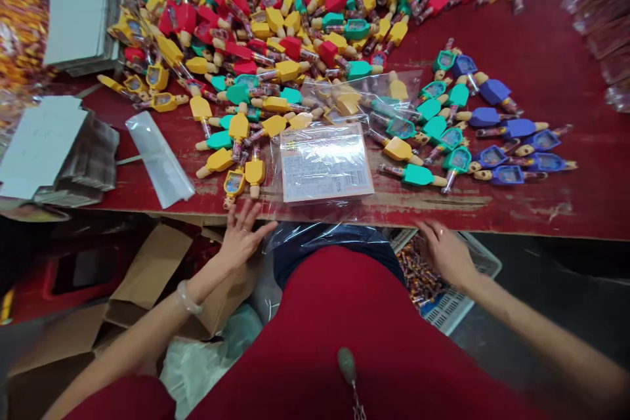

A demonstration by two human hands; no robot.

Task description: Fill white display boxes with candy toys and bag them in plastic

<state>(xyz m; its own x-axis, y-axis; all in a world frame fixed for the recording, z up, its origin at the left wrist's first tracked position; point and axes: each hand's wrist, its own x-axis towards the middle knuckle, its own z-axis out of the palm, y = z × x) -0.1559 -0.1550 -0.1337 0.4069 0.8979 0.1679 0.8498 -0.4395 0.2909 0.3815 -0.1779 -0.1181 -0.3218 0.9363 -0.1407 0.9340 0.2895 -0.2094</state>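
Observation:
A flat printed box [327, 167] with a barcode lies inside a clear plastic bag [325, 230] at the table's front edge; the bag's near end hangs over that edge. My left hand [241, 236] is at the edge to the left of the bag, fingers spread and holding nothing, close to a yellow paddle-shaped toy [254, 172]. To the bag's right, my right hand [445, 252] rests by the edge with fingers extended, nothing visible in them. Nearest to it are a green toy [418, 174] and several blue toys [508, 174].
A heap of red, yellow and green toys [290, 20] covers the back of the red table [556, 210]. At left are stacked white cards [42, 144] and flat plastic bags [160, 157]. Below stand a white crate [455, 315] of small wrapped pieces and cardboard boxes [147, 266].

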